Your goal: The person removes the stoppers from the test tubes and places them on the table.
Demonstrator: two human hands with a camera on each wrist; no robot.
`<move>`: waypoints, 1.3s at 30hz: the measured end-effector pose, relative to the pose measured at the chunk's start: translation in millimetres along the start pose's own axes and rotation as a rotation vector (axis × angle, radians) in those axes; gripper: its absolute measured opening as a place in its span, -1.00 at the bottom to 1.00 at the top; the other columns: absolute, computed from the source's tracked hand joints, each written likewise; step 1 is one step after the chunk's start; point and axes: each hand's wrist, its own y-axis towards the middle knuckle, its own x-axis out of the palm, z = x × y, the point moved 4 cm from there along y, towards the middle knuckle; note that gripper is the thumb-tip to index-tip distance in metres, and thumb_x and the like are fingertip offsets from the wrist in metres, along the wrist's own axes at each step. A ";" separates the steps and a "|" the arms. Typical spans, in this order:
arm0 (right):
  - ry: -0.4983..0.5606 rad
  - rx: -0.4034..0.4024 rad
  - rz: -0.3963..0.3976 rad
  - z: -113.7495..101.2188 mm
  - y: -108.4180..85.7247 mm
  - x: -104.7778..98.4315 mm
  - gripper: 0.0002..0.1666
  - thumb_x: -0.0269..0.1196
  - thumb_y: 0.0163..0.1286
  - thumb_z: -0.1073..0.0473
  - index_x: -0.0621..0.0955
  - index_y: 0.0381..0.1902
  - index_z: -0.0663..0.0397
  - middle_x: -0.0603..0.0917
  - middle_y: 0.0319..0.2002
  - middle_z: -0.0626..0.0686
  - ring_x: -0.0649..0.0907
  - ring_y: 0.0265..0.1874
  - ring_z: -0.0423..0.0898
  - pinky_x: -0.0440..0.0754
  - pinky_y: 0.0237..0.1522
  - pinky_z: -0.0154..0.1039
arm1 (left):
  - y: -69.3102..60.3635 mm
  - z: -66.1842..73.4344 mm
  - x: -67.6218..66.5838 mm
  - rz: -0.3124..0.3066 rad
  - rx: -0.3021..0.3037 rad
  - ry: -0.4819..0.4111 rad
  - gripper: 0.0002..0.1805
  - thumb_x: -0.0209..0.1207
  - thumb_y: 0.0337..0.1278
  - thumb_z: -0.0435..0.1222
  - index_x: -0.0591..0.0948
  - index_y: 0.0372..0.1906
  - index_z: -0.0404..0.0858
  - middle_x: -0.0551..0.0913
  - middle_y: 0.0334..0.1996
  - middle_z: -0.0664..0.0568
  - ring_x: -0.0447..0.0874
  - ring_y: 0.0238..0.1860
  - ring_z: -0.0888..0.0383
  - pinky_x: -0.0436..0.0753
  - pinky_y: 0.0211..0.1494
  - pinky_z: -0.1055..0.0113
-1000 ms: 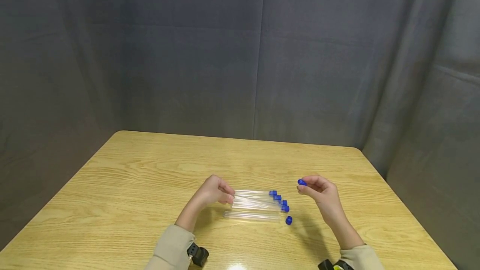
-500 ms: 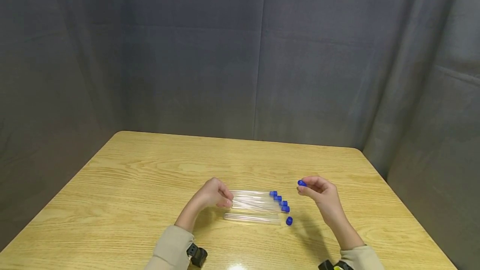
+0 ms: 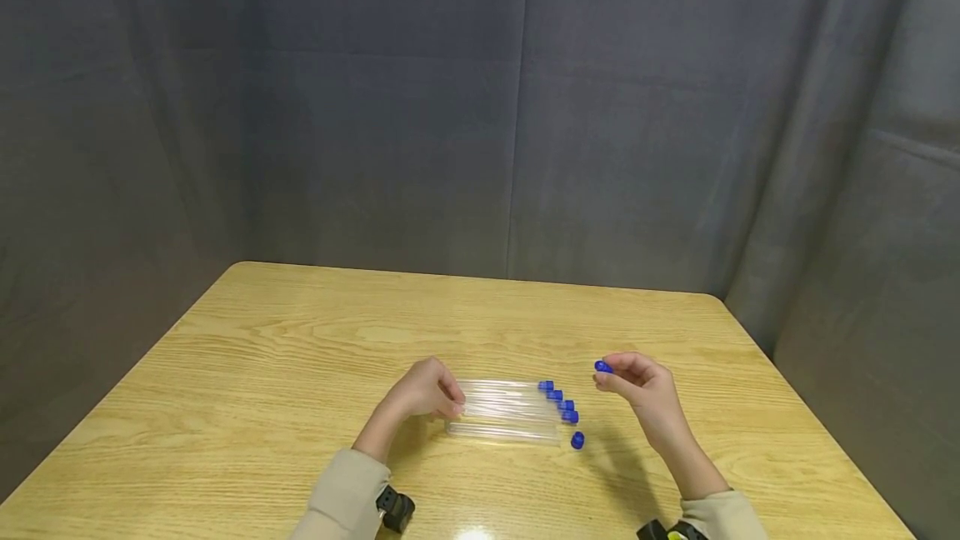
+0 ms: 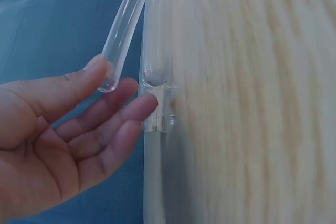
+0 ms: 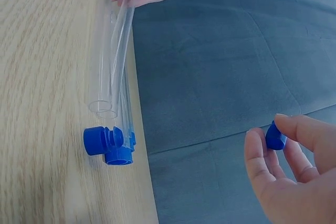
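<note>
With thumb and fingertip, my left hand pinches the rounded closed end of a clear test tube. That end is tilted up off the table, and the tube's open mouth is low in the right wrist view. My right hand holds a small blue cap between thumb and fingers, above the table and apart from the tubes. Another uncapped test tube lies nearer me, with a loose blue cap standing past its right end. Several tubes with blue caps lie behind, partly overlapped by the held tube.
The wooden table spreads out around the tubes, its rounded far corners in view. Dark grey cloth hangs behind the table and along both sides. Small black cameras are strapped to both wrists.
My left hand has shifted slightly left and toward me, bringing the held tube's closed end along. My right hand stays in place with the cap.
</note>
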 end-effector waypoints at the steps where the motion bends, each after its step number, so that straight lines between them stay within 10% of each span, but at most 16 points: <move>1: 0.029 -0.020 -0.019 1.7 0.9 -0.9 -0.81 0.25 0.15 0.34 0.56 -0.27 0.32 0.60 -0.38 0.08 0.63 -0.41 -0.12 0.60 -0.31 -0.30 | 0.3 0.3 0.0 0.002 0.001 0.020 -0.92 0.29 -0.25 -0.56 0.64 -0.52 -0.40 0.59 -0.59 0.00 0.49 -0.59 0.21 0.54 -0.50 0.35; 12: 0.069 -0.049 -0.067 48.3 9.9 -20.7 -0.79 0.23 0.16 0.36 0.58 -0.20 0.25 0.61 -0.33 0.10 0.63 -0.39 -0.09 0.60 -0.31 -0.27 | 3.0 3.4 2.8 -0.017 0.014 0.178 -0.92 0.31 -0.27 -0.56 0.65 -0.57 -0.36 0.55 -0.67 0.08 0.43 -0.65 0.23 0.44 -0.58 0.44; 21: 0.037 -0.028 -0.054 6.8 -0.7 -0.7 -0.83 0.25 0.16 0.32 0.57 -0.27 0.29 0.61 -0.38 0.08 0.63 -0.42 -0.11 0.60 -0.33 -0.29 | 4.5 2.9 5.9 -0.027 0.000 0.256 -0.86 0.29 -0.32 -0.61 0.64 -0.61 -0.34 0.55 -0.69 0.08 0.37 -0.65 0.27 0.39 -0.59 0.49; 31: 0.008 -0.016 -0.056 29.1 4.3 -9.0 -0.81 0.23 0.17 0.31 0.57 -0.24 0.30 0.61 -0.35 0.12 0.63 -0.40 -0.08 0.61 -0.32 -0.24 | 4.8 -0.5 7.6 -0.037 -0.012 0.286 -0.84 0.28 -0.32 -0.63 0.63 -0.63 -0.33 0.58 -0.64 0.06 0.38 -0.64 0.26 0.38 -0.60 0.50; 39: -0.020 0.041 -0.008 -9.9 -5.2 7.8 -0.82 0.25 0.15 0.34 0.55 -0.29 0.36 0.61 -0.42 0.02 0.62 -0.44 -0.16 0.60 -0.32 -0.28 | 4.8 -0.9 9.9 -0.055 -0.060 0.279 -0.80 0.24 -0.29 -0.66 0.63 -0.62 -0.31 0.56 -0.63 0.07 0.34 -0.67 0.26 0.35 -0.66 0.52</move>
